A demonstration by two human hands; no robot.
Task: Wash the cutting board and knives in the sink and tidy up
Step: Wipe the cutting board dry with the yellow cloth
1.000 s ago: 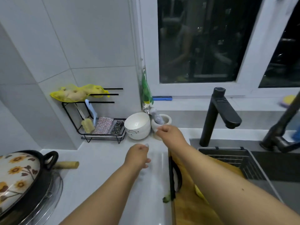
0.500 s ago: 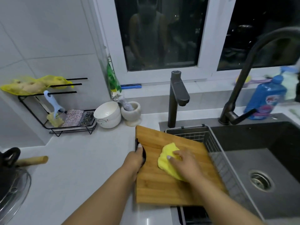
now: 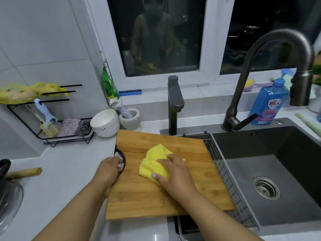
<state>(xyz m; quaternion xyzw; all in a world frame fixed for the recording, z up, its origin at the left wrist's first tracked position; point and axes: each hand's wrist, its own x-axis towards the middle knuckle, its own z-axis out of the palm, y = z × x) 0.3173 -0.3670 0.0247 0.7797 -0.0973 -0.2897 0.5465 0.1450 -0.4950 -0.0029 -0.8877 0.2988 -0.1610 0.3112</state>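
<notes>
So the bamboo cutting board (image 3: 156, 193) is lying flat, half on the white surface (image 3: 69, 171) and half over the wire drain basket (image 3: 225, 180) at the left edge of the sink (image 3: 286, 171). A folded yellow cloth (image 3: 152, 162) sits on the middle of it. The right hand (image 3: 175, 174) is on top of that cloth, fingers spread out pretty flat and pressing it down onto the wood. The left hand (image 3: 109, 169) has its fingers curled into the black handle loop (image 3: 121, 160) on the board's left edge, which looks like it's there to keep the board from sliding.

Looks to me like the wipe-down step, not rinsing. The tall curved faucet (image 3: 271, 66) isn't running as far as I can see, and the basin looks dry. No knives visible anywhere, so I can't say where those are at.

Next move probably needs long strokes with the cloth over the whole face while the left hand holds firm, since the board overhangs the basket and could tip toward the sink.

Around it: a white bowl (image 3: 106, 122) and a small mortar (image 3: 130, 117) just behind the board, a blue detergent bottle (image 3: 267, 103) by the faucet, and a black wire rack (image 3: 52, 122) with scrubbers off to the left.
</notes>
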